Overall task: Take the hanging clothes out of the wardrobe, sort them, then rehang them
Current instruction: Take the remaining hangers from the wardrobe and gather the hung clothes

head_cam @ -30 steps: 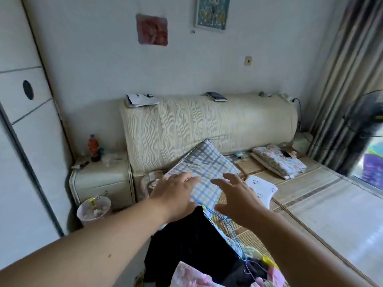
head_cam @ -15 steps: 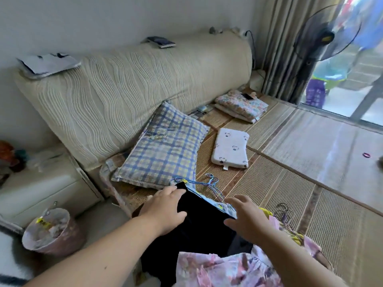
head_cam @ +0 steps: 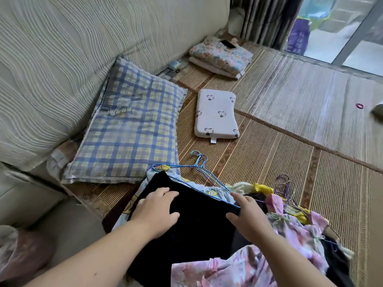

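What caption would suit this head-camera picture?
The left hand and right hand rest on a dark garment atop a heap of clothes on hangers, beside a plaid pillow.

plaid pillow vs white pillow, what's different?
The plaid pillow is bigger, blue-yellow checked, its top edge against the headboard. The white pillow is smaller, dotted with small prints, flat and clear of the headboard. Both lie on the mat, apart.

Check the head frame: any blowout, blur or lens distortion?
Head view: daylight at the glass door washes out the top right; wide-angle lens bows the seams of the mat; the black garment is crushed to a detail-less mass; mild softness overall.
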A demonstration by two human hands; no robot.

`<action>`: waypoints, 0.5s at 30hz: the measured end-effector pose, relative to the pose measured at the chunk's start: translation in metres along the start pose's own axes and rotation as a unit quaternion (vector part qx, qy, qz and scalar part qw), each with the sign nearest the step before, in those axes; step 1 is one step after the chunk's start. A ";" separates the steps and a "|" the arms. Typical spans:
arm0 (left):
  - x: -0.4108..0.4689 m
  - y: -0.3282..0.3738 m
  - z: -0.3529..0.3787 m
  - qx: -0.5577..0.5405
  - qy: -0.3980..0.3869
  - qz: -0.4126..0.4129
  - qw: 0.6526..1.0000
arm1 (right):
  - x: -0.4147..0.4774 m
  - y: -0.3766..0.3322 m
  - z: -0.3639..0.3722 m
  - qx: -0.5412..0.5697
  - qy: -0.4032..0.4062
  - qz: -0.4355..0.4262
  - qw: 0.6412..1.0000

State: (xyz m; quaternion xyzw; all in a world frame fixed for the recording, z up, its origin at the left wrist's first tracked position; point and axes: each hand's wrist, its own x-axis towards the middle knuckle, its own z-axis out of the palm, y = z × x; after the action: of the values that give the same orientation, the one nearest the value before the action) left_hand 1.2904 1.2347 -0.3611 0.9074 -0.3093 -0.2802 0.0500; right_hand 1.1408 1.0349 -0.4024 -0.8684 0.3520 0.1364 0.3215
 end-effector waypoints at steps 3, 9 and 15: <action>0.045 -0.007 0.022 -0.059 0.001 -0.031 0.998 | 0.051 0.005 0.014 0.012 -0.015 0.004 1.000; 0.121 -0.021 0.074 -0.106 -0.003 -0.078 0.991 | 0.152 0.021 0.057 0.035 -0.088 0.040 0.995; 0.164 -0.039 0.115 -0.061 -0.015 -0.076 0.995 | 0.234 0.027 0.095 0.005 -0.102 0.058 0.993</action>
State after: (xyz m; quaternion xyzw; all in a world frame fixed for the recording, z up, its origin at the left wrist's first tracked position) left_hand 1.3562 1.1792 -0.5465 0.9192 -0.2226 -0.3150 0.0795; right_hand 1.2887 0.9596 -0.5948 -0.8263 0.3682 0.2407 0.3519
